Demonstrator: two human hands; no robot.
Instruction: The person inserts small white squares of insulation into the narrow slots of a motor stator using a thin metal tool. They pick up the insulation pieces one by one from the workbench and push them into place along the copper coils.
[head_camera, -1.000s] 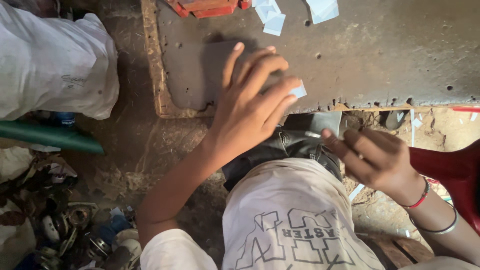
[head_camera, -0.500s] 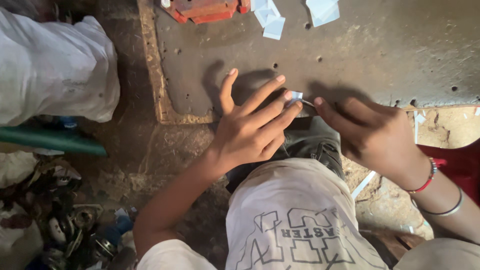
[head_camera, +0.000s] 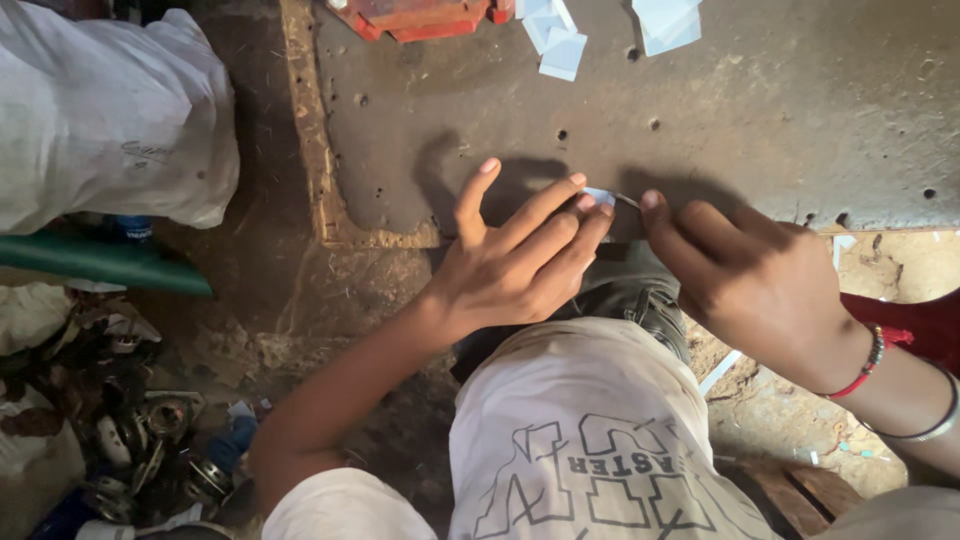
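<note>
A small pale-blue slip of paper (head_camera: 601, 196) lies on the near edge of a grimy metal plate (head_camera: 750, 110). My left hand (head_camera: 520, 262) rests flat, its fingertips pressing on the slip. My right hand (head_camera: 745, 275) comes in from the right, its fingertips touching the slip's right end. Red and silver bangles circle the right wrist. My white shirt (head_camera: 590, 440) fills the bottom of the view.
More pale-blue paper pieces (head_camera: 560, 40) lie at the plate's far edge beside a red metal part (head_camera: 420, 15). A white sack (head_camera: 100, 110) and a green pipe (head_camera: 100, 262) sit on the left. Bearings and scrap metal (head_camera: 140, 440) are heaped at lower left.
My right hand has come up from my lap to the plate's edge. Both hands have closed in on the paper slip and now press on it.
</note>
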